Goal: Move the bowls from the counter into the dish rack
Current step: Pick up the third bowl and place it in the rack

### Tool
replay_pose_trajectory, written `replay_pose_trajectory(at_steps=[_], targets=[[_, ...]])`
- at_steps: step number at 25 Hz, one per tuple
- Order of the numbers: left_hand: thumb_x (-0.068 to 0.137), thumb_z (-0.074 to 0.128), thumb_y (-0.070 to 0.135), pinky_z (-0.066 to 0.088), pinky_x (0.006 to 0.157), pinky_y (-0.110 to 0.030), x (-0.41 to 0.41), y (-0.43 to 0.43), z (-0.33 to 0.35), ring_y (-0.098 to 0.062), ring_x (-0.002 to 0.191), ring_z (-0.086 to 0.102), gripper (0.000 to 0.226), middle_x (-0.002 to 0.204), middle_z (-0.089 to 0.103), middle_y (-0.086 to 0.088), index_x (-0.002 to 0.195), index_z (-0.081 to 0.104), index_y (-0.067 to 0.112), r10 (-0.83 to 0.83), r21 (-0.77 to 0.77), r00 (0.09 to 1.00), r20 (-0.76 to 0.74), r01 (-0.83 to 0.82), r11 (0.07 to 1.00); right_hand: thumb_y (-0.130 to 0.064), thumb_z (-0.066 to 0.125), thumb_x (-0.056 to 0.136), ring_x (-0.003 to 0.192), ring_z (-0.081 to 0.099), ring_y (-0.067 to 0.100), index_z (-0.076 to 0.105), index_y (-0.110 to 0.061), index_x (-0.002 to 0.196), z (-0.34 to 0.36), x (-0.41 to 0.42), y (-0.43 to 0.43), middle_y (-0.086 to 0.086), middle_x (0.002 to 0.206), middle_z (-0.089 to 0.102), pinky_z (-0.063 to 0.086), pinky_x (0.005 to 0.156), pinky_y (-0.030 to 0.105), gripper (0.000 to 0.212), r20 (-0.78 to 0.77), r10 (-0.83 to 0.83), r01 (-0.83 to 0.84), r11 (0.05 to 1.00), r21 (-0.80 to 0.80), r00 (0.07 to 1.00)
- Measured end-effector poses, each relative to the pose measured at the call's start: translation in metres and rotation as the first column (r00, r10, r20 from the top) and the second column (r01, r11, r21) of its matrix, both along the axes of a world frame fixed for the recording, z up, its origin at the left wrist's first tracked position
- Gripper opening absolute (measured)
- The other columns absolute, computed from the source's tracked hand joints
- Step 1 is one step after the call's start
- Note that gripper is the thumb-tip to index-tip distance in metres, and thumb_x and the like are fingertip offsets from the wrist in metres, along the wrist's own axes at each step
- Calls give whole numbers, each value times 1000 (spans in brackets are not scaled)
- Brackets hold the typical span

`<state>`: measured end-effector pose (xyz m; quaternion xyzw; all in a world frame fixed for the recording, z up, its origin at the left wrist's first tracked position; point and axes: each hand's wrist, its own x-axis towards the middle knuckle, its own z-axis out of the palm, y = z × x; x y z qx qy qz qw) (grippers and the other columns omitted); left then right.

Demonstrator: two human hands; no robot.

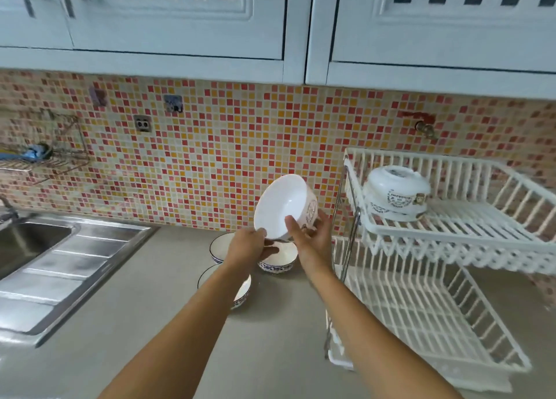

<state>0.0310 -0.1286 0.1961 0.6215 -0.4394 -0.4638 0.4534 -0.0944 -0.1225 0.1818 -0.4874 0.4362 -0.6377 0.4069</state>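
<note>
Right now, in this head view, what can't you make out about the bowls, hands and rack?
- Blue-rimmed bowls on the counter: the left hand and forearms cover parts, so their count and contents are uncertain.
- White bowl: the right hand hides the base.
- Upturned bowls on the dish rack: print too small to read.
- Lower tier: right end blurred.

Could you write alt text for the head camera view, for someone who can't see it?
Both hands, left hand and right hand, hold a tilted white bowl above three blue-patterned bowls on a counter, beside a white dish rack holding upturned bowls.
</note>
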Motion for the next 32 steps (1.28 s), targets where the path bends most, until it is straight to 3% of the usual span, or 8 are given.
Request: replay_pose_trajectory(at_steps=[2,5,7,9,14,20,26,32], targets=[[97,46,26,56,87,-35,3,11,31,-24,99,65,37,119,64,-14,127,52,5,70,-169,976,205,-35,985,-16,82,70,101,59,5,40,-18,127,40,-4,19,-13,108,56,54,67,9,71,-74,-7,-1,994,-109,997],[98,37,38,47,97,-39,9,36,94,-19,105,59,36,110,64,-4,113,61,15,181,-520,983,-29,-170,837,-29,88,61,103,59,4,41,-20,131,91,-13,44,-13,113,56,58,77,22,85,-279,-48,-38,955,-295,959],[96,39,42,46,101,-38,6,50,135,-17,113,58,39,120,64,-1,119,61,20,132,-663,991,-30,-119,739,-44,86,57,117,51,10,38,-22,137,119,-22,58,-4,128,52,50,94,28,95,-487,-205,-30,901,-432,849],[96,40,40,46,101,-34,-3,61,167,-16,118,56,44,132,58,3,132,54,19,82,-755,985,149,60,653,-42,84,61,121,41,16,36,-20,141,144,-36,70,1,135,47,38,98,27,95,-646,-372,-37,849,-527,667],[98,41,37,50,75,-25,-50,64,189,-11,79,58,47,112,68,-2,143,41,25,177,-700,757,629,453,552,-28,84,64,116,38,25,39,-13,140,169,-106,69,4,136,51,37,96,32,90,-724,-597,-63,755,-652,346],[72,67,54,51,96,-45,-123,23,164,-28,121,57,100,142,49,-12,150,9,33,-144,-451,688,711,603,658,-29,81,69,128,28,18,28,-14,146,167,-204,51,3,143,43,30,111,37,94,-867,-485,-184,847,-499,116],[73,73,45,42,107,-42,-190,6,117,-26,131,40,93,151,28,-5,148,21,31,-135,-448,704,698,576,684,-40,82,65,140,1,9,18,-18,149,143,-273,24,-7,153,-26,18,113,34,108,-950,-292,-159,938,-308,112],[71,75,43,40,108,-42,-211,-4,97,-26,133,39,90,154,27,-7,145,27,27,-98,-430,702,706,535,727,-32,85,63,146,10,22,31,-22,141,118,-292,0,2,160,-1,17,118,39,95,-951,-168,-166,962,-215,258]])
